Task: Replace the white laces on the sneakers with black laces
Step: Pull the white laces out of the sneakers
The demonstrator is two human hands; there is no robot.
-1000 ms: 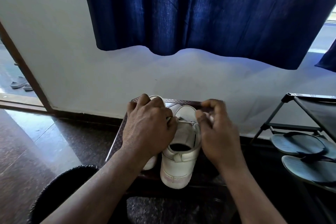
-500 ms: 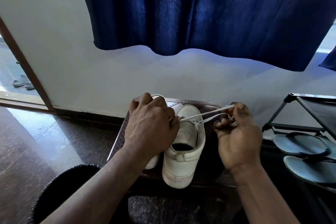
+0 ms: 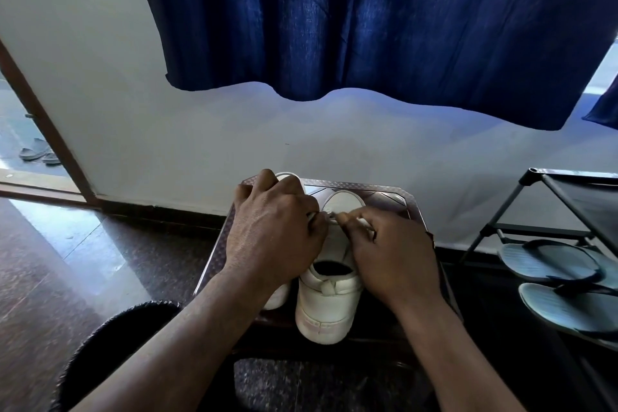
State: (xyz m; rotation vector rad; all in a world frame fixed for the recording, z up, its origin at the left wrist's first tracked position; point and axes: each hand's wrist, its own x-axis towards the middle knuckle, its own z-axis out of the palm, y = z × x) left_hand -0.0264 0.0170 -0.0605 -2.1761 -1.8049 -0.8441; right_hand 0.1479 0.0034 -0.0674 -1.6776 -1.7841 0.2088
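"white sneakers, where are they?"

"side by side on a small desk (image 3: 388,192) with an embossed metal top and a raised rim, set against the wall (image 3: 200,144). the right sneaker (image 3: 329,306) is in plain view; the left sneaker (image 3: 279,298) is mostly under the left hand (image 3: 274,237)."

"which way do they point?"

"toes to the wall, heels toward the person, so the long axis of each runs straight away from the camera. both stand upright on their soles."

"and the hands?"

"the left hand is curled over the front of the left sneaker, its thumb and forefinger pinching the white lace (image 3: 331,215) at the eyelets of the right sneaker. the right hand (image 3: 396,261) pinches the same lace just beside it, a short white stretch showing between its fingers. the two hands almost touch over the tongue."

"anything holding other things?"

"the right sneaker's mouth shows only dark. a black shoe rack (image 3: 521,201) to the right carries two blue-grey sandals (image 3: 548,261) on its lower shelf. a dark round thing with a rough rim (image 3: 110,338) sits low on the left; i cannot tell what it is or holds."

"further out?"

"a dark blue curtain (image 3: 368,27) hangs above, polished dark stone floor (image 3: 67,261) lies left, and grey slippers (image 3: 36,152) lie beyond the doorway."
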